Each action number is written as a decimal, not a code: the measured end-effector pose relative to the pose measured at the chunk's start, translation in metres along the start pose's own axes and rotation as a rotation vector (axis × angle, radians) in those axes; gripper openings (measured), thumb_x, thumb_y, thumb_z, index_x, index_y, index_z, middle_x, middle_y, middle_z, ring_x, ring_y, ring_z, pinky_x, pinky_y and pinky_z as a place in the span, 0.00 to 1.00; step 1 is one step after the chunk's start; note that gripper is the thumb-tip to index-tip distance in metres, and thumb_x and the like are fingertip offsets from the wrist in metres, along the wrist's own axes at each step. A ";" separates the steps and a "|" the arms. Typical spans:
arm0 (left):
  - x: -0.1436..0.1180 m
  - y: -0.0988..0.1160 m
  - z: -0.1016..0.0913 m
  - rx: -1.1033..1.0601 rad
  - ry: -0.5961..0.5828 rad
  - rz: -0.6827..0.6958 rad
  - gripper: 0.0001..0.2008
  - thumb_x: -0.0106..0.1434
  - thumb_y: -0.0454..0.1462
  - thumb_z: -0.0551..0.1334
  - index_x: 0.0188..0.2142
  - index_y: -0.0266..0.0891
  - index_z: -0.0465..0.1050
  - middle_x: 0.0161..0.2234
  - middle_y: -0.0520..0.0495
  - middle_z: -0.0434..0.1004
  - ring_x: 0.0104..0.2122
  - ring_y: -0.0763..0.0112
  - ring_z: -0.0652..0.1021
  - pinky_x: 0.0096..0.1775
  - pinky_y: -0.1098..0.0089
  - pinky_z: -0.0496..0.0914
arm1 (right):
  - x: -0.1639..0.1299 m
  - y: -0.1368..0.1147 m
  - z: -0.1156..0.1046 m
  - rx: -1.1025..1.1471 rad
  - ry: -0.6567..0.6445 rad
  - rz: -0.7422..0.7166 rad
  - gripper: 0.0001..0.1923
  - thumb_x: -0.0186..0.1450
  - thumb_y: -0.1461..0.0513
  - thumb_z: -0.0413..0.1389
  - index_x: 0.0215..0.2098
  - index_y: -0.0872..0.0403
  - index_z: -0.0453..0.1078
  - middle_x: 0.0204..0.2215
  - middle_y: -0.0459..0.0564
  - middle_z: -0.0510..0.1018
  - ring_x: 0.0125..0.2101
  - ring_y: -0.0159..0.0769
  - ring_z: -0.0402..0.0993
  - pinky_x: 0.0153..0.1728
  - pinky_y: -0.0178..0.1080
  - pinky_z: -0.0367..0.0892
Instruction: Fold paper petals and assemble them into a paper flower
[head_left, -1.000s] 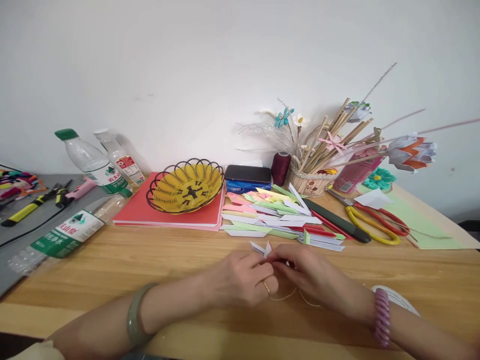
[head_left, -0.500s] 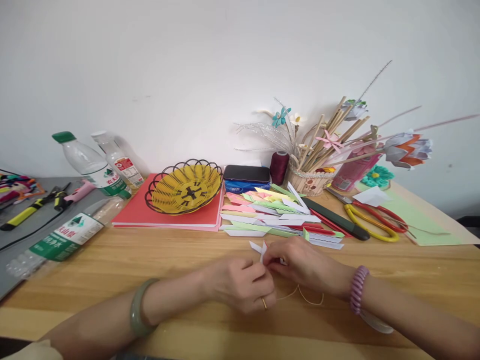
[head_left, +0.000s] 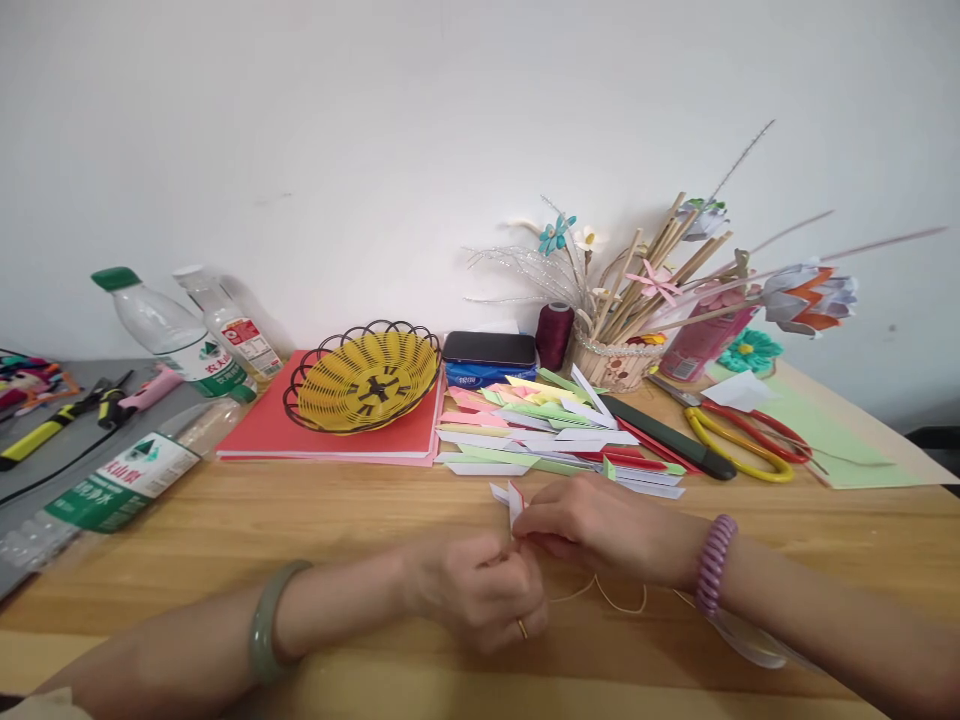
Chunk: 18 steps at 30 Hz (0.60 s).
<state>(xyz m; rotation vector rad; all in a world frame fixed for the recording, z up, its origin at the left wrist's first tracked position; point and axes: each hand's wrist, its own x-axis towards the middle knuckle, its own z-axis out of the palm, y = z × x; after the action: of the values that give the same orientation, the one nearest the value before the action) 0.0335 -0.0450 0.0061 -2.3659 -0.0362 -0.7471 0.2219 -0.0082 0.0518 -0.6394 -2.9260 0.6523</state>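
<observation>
My right hand [head_left: 585,522] pinches a small folded paper piece [head_left: 516,500], white with a red edge. Its pointed ends stick up past my fingertips. Close against it on the left, my left hand [head_left: 487,588] is closed with thumb and fingers pressed together, slightly blurred. Whatever those fingers grip is hidden. A thin pale thread [head_left: 622,608] loops on the table beneath my right hand. Just beyond both hands lies a pile of folded paper strips [head_left: 525,440] in white, green, pink, yellow and red.
A yellow woven basket [head_left: 360,385] rests on red paper [head_left: 255,425]. Plastic bottles [head_left: 127,480] are at the left. Behind the strips are a phone [head_left: 490,348] and a maroon thread spool [head_left: 553,335]. Scissors [head_left: 739,440] and a dark green cutter [head_left: 675,440] lie right.
My left hand has moved slightly down and left, still closed. The folded paper has shifted a little left with my right hand. The whole view has shifted slightly.
</observation>
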 end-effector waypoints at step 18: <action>0.001 0.004 0.003 -0.004 -0.021 -0.070 0.07 0.59 0.31 0.56 0.27 0.36 0.72 0.25 0.47 0.74 0.24 0.75 0.68 0.21 0.73 0.59 | -0.006 -0.005 0.008 -0.085 0.006 0.062 0.09 0.65 0.69 0.45 0.32 0.56 0.66 0.29 0.50 0.74 0.28 0.33 0.67 0.28 0.35 0.56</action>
<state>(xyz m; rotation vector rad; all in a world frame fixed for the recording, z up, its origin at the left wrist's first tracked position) 0.0361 -0.0463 0.0026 -2.3865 -0.1273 -0.7553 0.2245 -0.0180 0.0466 -0.7424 -2.9524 0.5333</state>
